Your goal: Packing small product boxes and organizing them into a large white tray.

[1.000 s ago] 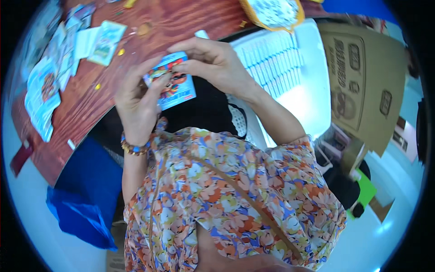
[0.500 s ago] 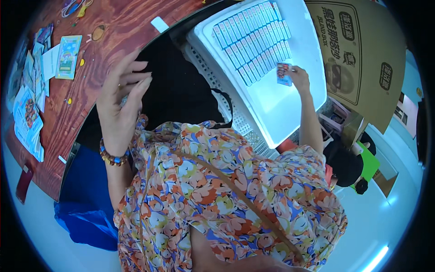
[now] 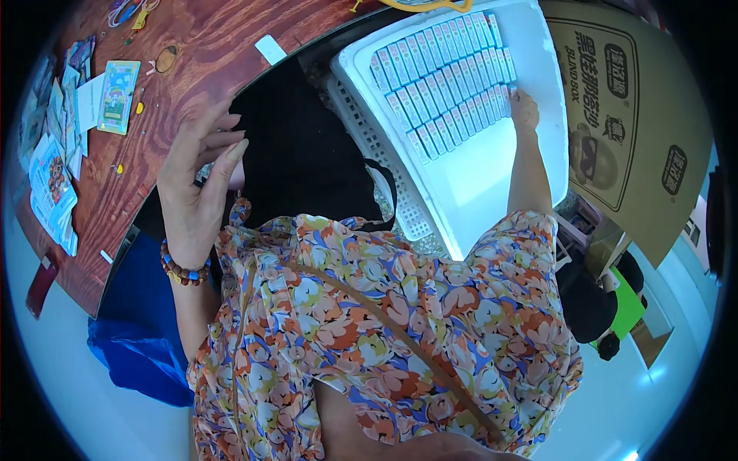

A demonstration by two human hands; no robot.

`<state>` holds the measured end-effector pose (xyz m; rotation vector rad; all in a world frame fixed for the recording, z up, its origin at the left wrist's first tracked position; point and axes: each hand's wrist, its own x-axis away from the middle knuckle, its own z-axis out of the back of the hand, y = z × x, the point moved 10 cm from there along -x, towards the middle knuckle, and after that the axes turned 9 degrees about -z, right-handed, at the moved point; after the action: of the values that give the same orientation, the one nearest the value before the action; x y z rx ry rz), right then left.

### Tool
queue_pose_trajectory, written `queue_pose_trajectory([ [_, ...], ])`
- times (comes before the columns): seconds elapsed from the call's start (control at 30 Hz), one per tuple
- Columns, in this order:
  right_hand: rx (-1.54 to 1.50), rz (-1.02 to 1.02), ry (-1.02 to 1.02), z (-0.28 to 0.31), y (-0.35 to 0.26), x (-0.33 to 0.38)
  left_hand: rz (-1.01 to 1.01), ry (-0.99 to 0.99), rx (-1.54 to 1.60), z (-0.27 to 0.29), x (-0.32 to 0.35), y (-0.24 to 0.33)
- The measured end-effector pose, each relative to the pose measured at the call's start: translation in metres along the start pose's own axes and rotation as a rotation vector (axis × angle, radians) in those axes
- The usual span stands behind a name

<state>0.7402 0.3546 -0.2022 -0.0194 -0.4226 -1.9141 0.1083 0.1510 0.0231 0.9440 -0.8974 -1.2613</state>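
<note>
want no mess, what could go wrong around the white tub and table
The right hand is at the end of the rows of small packs in the white tub, so it might nudge some askew. The white rectangular piece lies at the table edge and could get brushed off.

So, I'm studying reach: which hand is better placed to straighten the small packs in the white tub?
Probably the right hand: it is inside the white tub, at the end of the rows of small packs. The left hand is well away, across the black fabric from the tub.
</note>
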Motion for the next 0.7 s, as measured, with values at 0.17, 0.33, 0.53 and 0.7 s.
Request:
queue_pose_trajectory([
  [0.17,-0.047,0.257,-0.063,-0.066,-0.044,-0.027,0.066,0.097,-0.056,0.030,0.016,0.004],
  [0.33,-0.033,0.441,0.198,-0.035,0.067,-0.075,-0.075,0.400,0.062,0.067,0.019,-0.014],
  [0.53,-1.050,0.093,0.214,0.056,-0.035,0.051,-0.158,0.918,-0.603,0.191,0.067,-0.022],
  [0.7,-1.214,0.412,0.252,0.194,-0.131,0.154,-0.040,0.932,-1.036,0.250,0.076,-0.047],
])
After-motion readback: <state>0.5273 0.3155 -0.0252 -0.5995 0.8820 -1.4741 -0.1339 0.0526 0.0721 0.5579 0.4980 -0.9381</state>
